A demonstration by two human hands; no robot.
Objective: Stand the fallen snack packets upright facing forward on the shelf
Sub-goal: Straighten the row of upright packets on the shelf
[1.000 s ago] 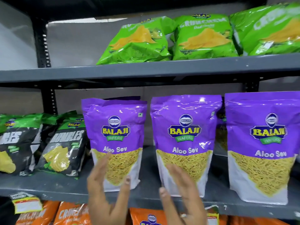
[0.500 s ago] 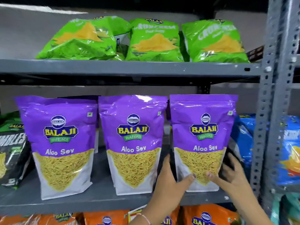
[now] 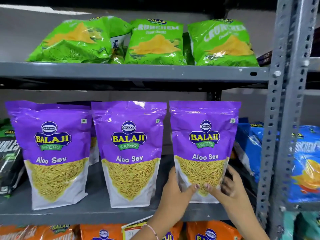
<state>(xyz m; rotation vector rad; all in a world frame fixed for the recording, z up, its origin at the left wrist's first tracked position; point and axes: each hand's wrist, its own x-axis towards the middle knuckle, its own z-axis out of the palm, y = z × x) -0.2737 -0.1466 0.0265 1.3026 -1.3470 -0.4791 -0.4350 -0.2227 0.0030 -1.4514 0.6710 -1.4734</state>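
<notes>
Three purple Aloo Sev packets stand upright, fronts toward me, on the grey middle shelf [image 3: 97,213]: the left packet [image 3: 52,153], the middle packet [image 3: 129,151] and the right packet [image 3: 204,146]. My left hand [image 3: 174,196] holds the lower left side of the right packet. On its lower right side is my right hand [image 3: 228,186], fingers wrapped around the edge. Both thumbs press on the packet's front near the bottom. More purple packets are partly hidden behind the front row.
Green Crunchem packets [image 3: 155,42] lean back on the shelf above. Black-and-green packets [image 3: 8,163] sit at the far left. A perforated grey upright [image 3: 280,118] stands to the right, with blue packets [image 3: 304,163] beyond it. Orange packets [image 3: 103,231] fill the shelf below.
The view has swung right, from the left and middle packets to the right one. My hands moved from open in front of the shelf to holding the right packet's base.
</notes>
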